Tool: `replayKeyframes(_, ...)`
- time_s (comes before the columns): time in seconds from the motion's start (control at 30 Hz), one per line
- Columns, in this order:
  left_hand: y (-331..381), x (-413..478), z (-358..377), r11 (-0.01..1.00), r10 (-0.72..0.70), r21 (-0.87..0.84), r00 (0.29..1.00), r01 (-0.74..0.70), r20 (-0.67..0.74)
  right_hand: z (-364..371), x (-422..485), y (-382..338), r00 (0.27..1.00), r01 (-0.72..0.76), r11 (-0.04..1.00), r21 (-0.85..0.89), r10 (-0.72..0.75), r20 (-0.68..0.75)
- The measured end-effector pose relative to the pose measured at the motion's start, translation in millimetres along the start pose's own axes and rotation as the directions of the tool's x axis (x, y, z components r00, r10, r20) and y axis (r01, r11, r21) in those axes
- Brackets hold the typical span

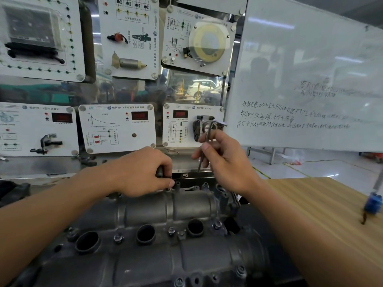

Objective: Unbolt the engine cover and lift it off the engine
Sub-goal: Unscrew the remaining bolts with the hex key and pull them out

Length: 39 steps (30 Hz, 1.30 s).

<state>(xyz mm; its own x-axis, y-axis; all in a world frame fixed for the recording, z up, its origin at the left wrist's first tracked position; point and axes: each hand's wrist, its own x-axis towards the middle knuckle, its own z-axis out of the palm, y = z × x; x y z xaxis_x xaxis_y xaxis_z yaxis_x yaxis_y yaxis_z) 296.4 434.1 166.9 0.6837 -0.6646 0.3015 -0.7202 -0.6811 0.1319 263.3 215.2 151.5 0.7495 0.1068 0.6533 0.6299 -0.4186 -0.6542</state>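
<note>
Head view: a grey cast-metal engine cover [165, 220] with three round holes sits low and centre, right in front of the person, with several bolts [171, 230] seated along it. The left hand [143, 172] curls its fingers round a small dark cylindrical piece [160, 171] at the cover's far edge; I cannot tell what it is. The right hand [226, 162], raised above, pinches a thin bent metal key [208, 141]. Probably best: seat the key fully before turning, and loosen the bolts evenly.

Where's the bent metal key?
The hex key is pinched in the right hand, right of centre in the head view, above the engine cover, left of the whiteboard.
</note>
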Motion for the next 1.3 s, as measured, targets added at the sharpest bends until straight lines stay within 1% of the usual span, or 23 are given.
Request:
replayKeyframes(0.1, -0.9, -0.1, -2.1, 1.0, -0.006, -0.002, 1.0, 0.006, 0.022, 0.6, -6.5, -0.1, 0.999, -0.002, 0.998, -0.06, 0.005, 0.043)
replayKeyframes(0.2, 1.2, 2.7, -8.1, 0.998, -0.021, -0.061, 0.998, 0.025, 0.066, -0.6, -7.0, -2.8, 1.0, -0.012, 0.994, -0.11, 0.014, 0.019)
replayKeyframes(0.23, 3.5, 4.6, -11.6, 0.995, -0.018, -0.099, 0.999, 0.023, 0.044, -1.5, -7.1, -3.4, 1.0, -0.016, 0.991, -0.132, 0.018, 0.011)
replayKeyframes(0.27, 7.3, 7.2, -16.0, 0.989, -0.006, -0.145, 1.0, 0.004, -0.012, -2.2, -7.2, -3.7, 1.0, -0.023, 0.987, -0.157, 0.025, 0.01)
replayKeyframes(0.37, 27.9, 19.4, -30.2, 0.951, 0.059, -0.284, 0.973, -0.123, -0.223, -3.3, -9.1, -0.1, 0.999, -0.037, 0.978, -0.206, 0.041, 0.019)
replayKeyframes(0.43, 45.1, 30.9, -36.8, 0.924, 0.091, -0.34, 0.963, -0.176, -0.252, -3.6, -10.2, 3.1, 0.999, -0.045, 0.977, -0.206, 0.046, -0.002)
replayKeyframes(0.47, 52.8, 37.2, -37.9, 0.925, 0.102, -0.335, 0.965, -0.181, -0.241, -4.1, -10.3, 4.9, 0.999, -0.051, 0.979, -0.197, 0.048, -0.02)
replayKeyframes(0.53, 65.3, 49.3, -36.6, 0.947, 0.112, -0.271, 0.967, -0.173, -0.227, -5.1, -11.2, 8.6, 0.998, -0.037, 0.982, -0.187, 0.028, -0.051)
replayKeyframes(0.6, 72.9, 58.8, -33.0, 0.955, 0.106, -0.246, 0.965, -0.167, -0.241, -6.2, -13.4, 12.2, 0.998, -0.009, 0.981, -0.196, -0.004, -0.065)
replayKeyframes(0.73, 79.1, 70.3, -26.1, 0.955, 0.079, -0.248, 0.943, -0.164, -0.322, -5.4, -18.6, 17.4, 0.997, 0.029, 0.983, -0.18, -0.041, -0.063)
replayKeyframes(0.83, 78.7, 75.7, -23.4, 0.962, 0.049, -0.233, 0.927, -0.145, -0.373, 1.6, -21.2, 18.2, 0.998, 0.052, 0.984, -0.168, -0.056, -0.022)
replayKeyframes(0.9, 77.7, 79.7, -20.7, 0.961, 0.015, -0.254, 0.937, -0.11, -0.348, 5.5, -23.4, 17.5, 0.996, 0.083, 0.98, -0.183, -0.085, -0.002)
replayKeyframes(0.93, 76.3, 82.1, -19.2, 0.945, -0.027, -0.317, 0.95, -0.076, -0.31, 6.2, -24.4, 17.5, 0.995, 0.095, 0.979, -0.181, -0.097, -0.001)
replayKeyframes(0.97, 74.3, 84.1, -17.7, 0.904, -0.096, -0.428, 0.964, -0.02, -0.249, 6.3, -25.0, 17.7, 0.995, 0.093, 0.982, -0.161, -0.095, -0.005)
replayKeyframes(1.0, 72.8, 85.7, -16.9, 0.825, -0.176, -0.563, 0.971, 0.056, -0.162, 6.3, -25.4, 18.1, 0.997, 0.079, 0.989, -0.127, -0.081, -0.014)
replayKeyframes(1.03, 71.5, 86.3, -17.0, 0.712, -0.247, -0.688, 0.967, 0.141, -0.058, 6.1, -25.4, 18.8, 0.998, 0.058, 0.994, -0.095, -0.061, -0.028)
replayKeyframes(1.07, 70.3, 86.2, -17.5, 0.588, -0.288, -0.781, 0.957, 0.211, 0.041, 5.8, -25.4, 19.7, 0.998, 0.034, 0.997, -0.071, -0.037, -0.042)
replayKeyframes(1.1, 68.3, 85.6, -18.0, 0.473, -0.295, -0.843, 0.948, 0.256, 0.122, 5.8, -25.4, 20.7, 0.998, 0.01, 0.999, -0.054, -0.013, -0.058)
replayKeyframes(1.17, 63.1, 82.8, -16.4, 0.284, -0.231, -0.914, 0.946, 0.291, 0.229, 5.7, -25.4, 23.5, 0.996, -0.019, 0.999, -0.028, 0.016, -0.084)
replayKeyframes(1.2, 59.6, 80.5, -14.6, 0.208, -0.178, -0.933, 0.95, 0.292, 0.258, 5.7, -25.5, 24.8, 0.995, -0.019, 1.0, -0.021, 0.016, -0.093)
replayKeyframes(1.3, 45.6, 71.3, -8.8, 0.047, -0.006, -0.962, 0.964, 0.267, 0.267, 5.5, -26.2, 28.4, 0.993, -0.01, 0.999, 0.041, 0.014, -0.114)
